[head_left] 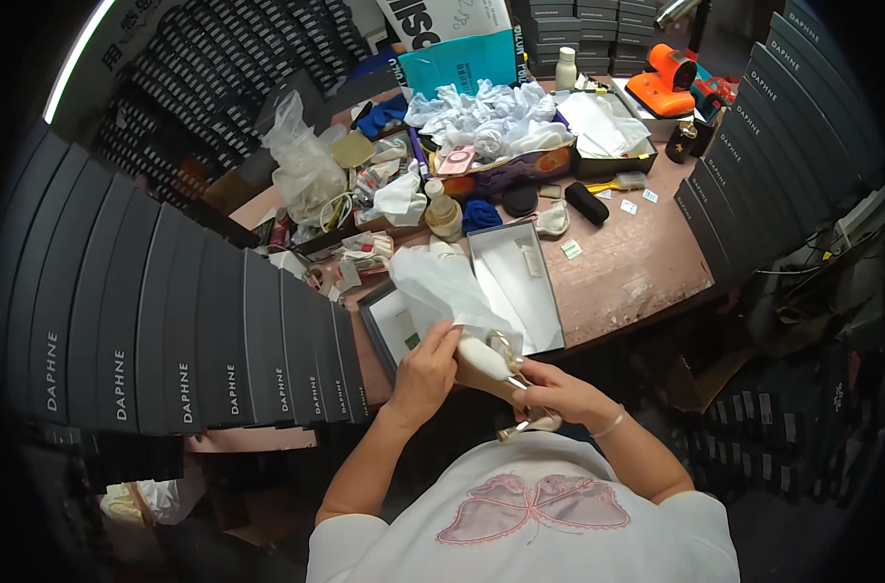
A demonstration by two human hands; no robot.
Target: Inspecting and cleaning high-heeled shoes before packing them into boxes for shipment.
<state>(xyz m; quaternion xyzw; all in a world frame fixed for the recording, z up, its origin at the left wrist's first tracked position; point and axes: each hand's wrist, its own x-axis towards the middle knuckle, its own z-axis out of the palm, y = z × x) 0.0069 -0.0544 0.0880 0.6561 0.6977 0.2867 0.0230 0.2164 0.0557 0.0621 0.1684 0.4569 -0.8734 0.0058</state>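
1. The left hand [425, 374] is closed around the front of a pale high-heeled shoe [488, 361], its fingers wrapped over the upper where a sheet of white tissue paper [442, 282] rises from the shoe's toe end.
2. The right hand [549, 389] grips the same shoe from the right, near the heel; the thin heel [525, 425] sticks out below it toward the person's body. The two hands sit close together, both clamped on the shoe.
3. The shoe is held in the air at the near edge of the brown work table [637, 267], just in front of the person's white shirt [530, 515].
4. Just beyond the hands lies an open shoe box [520, 282] with a white inside, and its lid [389, 325] lies to its left.
5. Farther off, the table carries a heap of crumpled white tissue [496, 121], a small bottle [442, 209], a black pouch [586, 204] and an orange device [668, 80] at the far right.
6. Stacks of dark shoe boxes [170, 321] wall in the left, and more dark boxes [782, 126] the right.
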